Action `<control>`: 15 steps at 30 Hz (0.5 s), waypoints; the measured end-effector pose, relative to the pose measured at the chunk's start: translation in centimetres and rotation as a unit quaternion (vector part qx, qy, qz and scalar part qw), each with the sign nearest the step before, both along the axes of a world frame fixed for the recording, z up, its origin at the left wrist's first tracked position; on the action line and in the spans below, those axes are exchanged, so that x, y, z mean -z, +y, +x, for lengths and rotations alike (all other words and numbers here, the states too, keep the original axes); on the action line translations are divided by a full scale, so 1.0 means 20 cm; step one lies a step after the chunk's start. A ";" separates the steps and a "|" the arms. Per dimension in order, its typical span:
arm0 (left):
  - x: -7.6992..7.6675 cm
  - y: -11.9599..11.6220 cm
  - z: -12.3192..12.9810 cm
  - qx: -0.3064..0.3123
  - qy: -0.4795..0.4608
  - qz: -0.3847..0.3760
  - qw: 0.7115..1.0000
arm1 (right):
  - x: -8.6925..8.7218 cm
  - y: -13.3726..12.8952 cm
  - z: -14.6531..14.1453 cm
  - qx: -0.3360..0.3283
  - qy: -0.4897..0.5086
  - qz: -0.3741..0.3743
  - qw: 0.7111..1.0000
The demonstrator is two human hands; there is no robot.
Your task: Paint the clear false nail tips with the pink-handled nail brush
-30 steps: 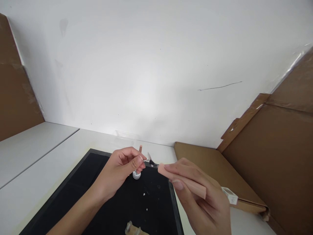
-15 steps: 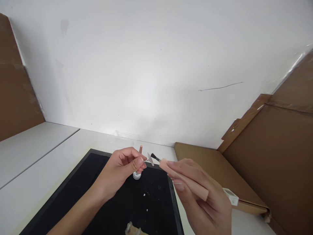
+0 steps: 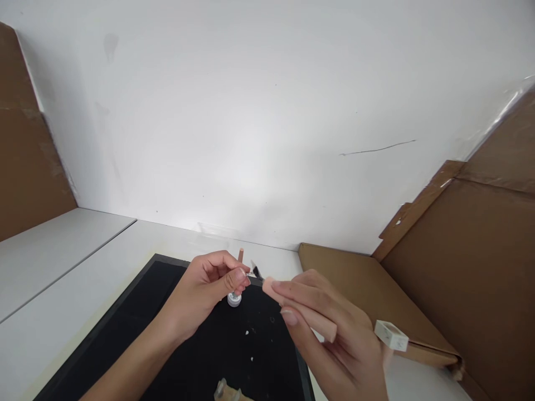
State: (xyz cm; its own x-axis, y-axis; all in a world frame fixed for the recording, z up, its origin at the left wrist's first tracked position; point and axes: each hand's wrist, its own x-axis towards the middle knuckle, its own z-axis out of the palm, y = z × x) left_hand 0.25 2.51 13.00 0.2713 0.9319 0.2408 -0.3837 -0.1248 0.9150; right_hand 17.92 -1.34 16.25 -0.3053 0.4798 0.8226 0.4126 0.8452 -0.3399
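Observation:
My left hand (image 3: 213, 281) is pinched shut on the thin stem of a small, pale, flat piece that looks like a false nail (image 3: 253, 264). In my right hand (image 3: 330, 323) is a nail polish brush (image 3: 301, 314) with a long pink cap handle. Its dark bristles overlap the pale piece in view and seem to touch it. Behind the left fingers stands a small jar (image 3: 234, 301) with a white base, partly hidden. A pinkish stick (image 3: 241, 254) rises just behind that hand.
A black mat (image 3: 200, 356) lies on the white table, with small white bits on it. Near its front edge sits a tan piece with clear parts (image 3: 229, 391). At right are a flat cardboard box (image 3: 346, 264) and a small white box (image 3: 392, 335).
My right hand has moved left and slightly down, bringing the bristles against the pale piece. The left hand has stayed in place. More of the small white box shows.

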 end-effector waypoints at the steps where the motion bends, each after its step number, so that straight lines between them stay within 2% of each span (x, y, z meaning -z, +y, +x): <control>1: 0.00 0.00 0.00 0.001 0.001 -0.001 1.000 | 0.00 0.00 0.00 0.000 0.000 -0.002 1.000; 15: 0.00 0.00 0.00 -0.003 0.006 0.001 1.000 | -0.01 0.00 0.00 -0.003 0.017 0.021 1.000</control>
